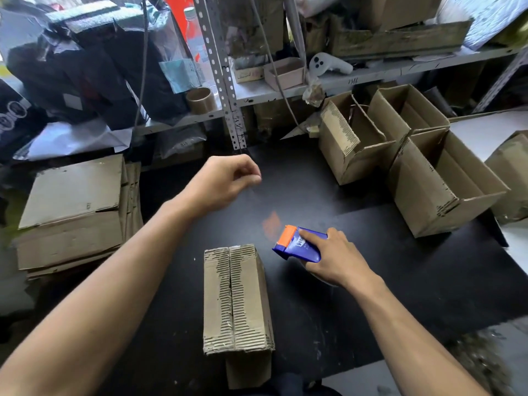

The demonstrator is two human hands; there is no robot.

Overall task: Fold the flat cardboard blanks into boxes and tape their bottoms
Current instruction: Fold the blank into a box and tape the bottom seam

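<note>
A folded cardboard box (237,298) stands on the black table (400,281) near me, its two closed bottom flaps facing up and meeting at a bare middle seam. My right hand (334,261) grips a blue tape dispenser with an orange head (297,242) just right of the box's far end. My left hand (225,178) is raised beyond the box with its fingertips pinched together on the end of a clear tape strip (265,207) that stretches down to the dispenser. A stack of flat cardboard blanks (71,212) lies at the left.
Three upright open boxes (351,144) (405,112) (445,187) stand at the back right, with another box (511,172) at the right edge. A metal shelf (285,90) with clutter, black bags (94,67) and a bare tape core (200,100) runs along the back.
</note>
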